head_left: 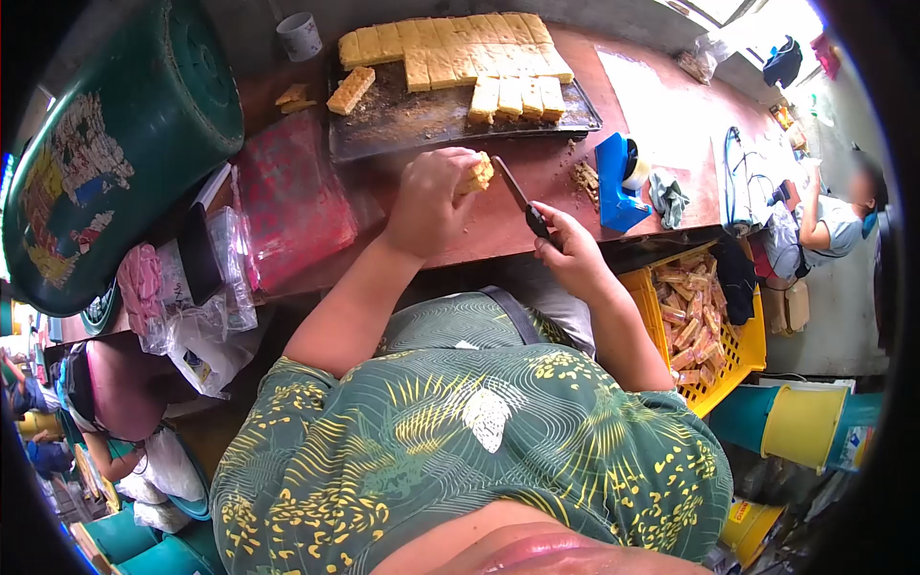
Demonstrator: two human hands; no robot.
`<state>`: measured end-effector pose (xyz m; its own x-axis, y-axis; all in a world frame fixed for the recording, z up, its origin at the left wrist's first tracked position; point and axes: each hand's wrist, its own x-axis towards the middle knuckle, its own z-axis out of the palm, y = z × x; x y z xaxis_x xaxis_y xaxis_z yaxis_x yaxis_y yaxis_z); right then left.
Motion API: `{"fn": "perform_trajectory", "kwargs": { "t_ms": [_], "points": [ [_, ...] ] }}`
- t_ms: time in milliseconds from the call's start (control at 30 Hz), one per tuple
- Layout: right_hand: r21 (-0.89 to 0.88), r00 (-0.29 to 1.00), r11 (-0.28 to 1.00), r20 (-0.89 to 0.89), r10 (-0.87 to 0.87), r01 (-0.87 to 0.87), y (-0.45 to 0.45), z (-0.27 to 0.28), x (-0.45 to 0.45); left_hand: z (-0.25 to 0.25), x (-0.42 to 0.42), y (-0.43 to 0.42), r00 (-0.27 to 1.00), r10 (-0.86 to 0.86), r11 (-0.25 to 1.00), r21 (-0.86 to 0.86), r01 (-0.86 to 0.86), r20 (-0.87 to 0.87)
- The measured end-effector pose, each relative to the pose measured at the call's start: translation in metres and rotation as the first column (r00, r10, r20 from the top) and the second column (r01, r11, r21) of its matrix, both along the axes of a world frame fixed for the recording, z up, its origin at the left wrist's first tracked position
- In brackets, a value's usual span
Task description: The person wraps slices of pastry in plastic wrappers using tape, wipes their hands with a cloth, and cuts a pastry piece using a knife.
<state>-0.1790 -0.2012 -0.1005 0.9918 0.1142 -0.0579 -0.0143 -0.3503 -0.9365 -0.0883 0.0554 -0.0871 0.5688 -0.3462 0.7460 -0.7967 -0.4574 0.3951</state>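
Observation:
My left hand (438,196) is closed around a piece of yellow cake (476,175), whose end sticks out past the fingers. A knife (514,186) with a black handle is gripped in my right hand (573,251), its blade pointing up beside the cake piece. Whether blade and cake touch, I cannot tell. Just beyond both hands lies a dark baking tray (402,136) bearing rows of cut cake bars (460,48). One loose bar (351,91) rests at the tray's left side, and crumbs are scattered over the bare metal.
Right of the knife stands a blue tape dispenser (618,187) beside a grey cloth (668,198). A yellow crate (738,369) holds many wrapped bars. On the left are a red plastic sheet (292,196) and a large green bin (144,144). A person (843,220) sits far right.

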Motion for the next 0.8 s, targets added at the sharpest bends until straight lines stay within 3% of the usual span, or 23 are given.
{"fn": "perform_trajectory", "kwargs": {
  "t_ms": [100,167,233,300,367,433,467,533,567,633,700,800],
  "points": [
    [-0.004,0.998,0.999,-0.048,0.039,-0.04,0.004,0.001,-0.01,0.008,0.003,0.011,0.993,0.118,0.993,0.004,-0.118,-0.003],
    [-0.181,0.983,0.97,0.061,0.175,-0.162,0.013,0.003,-0.018,0.013,0.008,0.019,0.986,0.165,0.986,-0.037,-0.164,0.012],
    [-0.342,0.926,0.869,-0.01,0.377,-0.358,0.03,0.03,-0.023,0.016,0.014,0.024,0.981,0.19,0.98,-0.059,-0.189,0.024],
    [-0.376,0.886,0.809,-0.079,0.458,-0.452,0.042,0.035,-0.024,0.02,0.013,0.023,0.982,0.184,0.981,-0.066,-0.182,0.028],
    [-0.441,0.919,0.814,-0.067,0.389,-0.378,0.039,0.032,-0.019,0.022,0.011,0.024,0.983,0.18,0.982,-0.066,-0.178,0.032],
    [-0.574,0.946,0.793,0.09,0.311,-0.205,0.013,0.025,-0.011,0.022,0.011,0.029,0.984,0.172,0.983,-0.067,-0.17,0.038],
    [-0.689,0.971,0.722,0.123,0.203,-0.063,-0.003,0.019,-0.003,0.021,0.01,0.033,0.985,0.17,0.984,-0.067,-0.167,0.04],
    [-0.715,0.974,0.677,0.226,-0.013,0.175,-0.032,0.019,-0.003,0.017,0.009,0.04,0.978,0.206,0.974,-0.104,-0.202,0.033],
    [-0.684,0.984,0.711,0.167,-0.063,0.162,-0.035,0.028,-0.004,0.016,0.009,0.043,0.974,0.224,0.968,-0.124,-0.219,0.028],
    [-0.696,0.994,0.717,0.098,0.051,0.032,-0.012,0.053,-0.007,0.015,0.008,0.047,0.971,0.237,0.967,-0.111,-0.232,0.035],
    [-0.632,0.957,0.747,0.029,0.288,-0.206,0.024,0.051,-0.005,0.018,0.007,0.043,0.973,0.226,0.971,-0.092,-0.221,0.041],
    [-0.596,0.939,0.754,-0.003,0.343,-0.277,0.063,0.042,-0.009,0.025,0.004,0.036,0.979,0.197,0.979,-0.053,-0.195,0.047]
  ]
}}
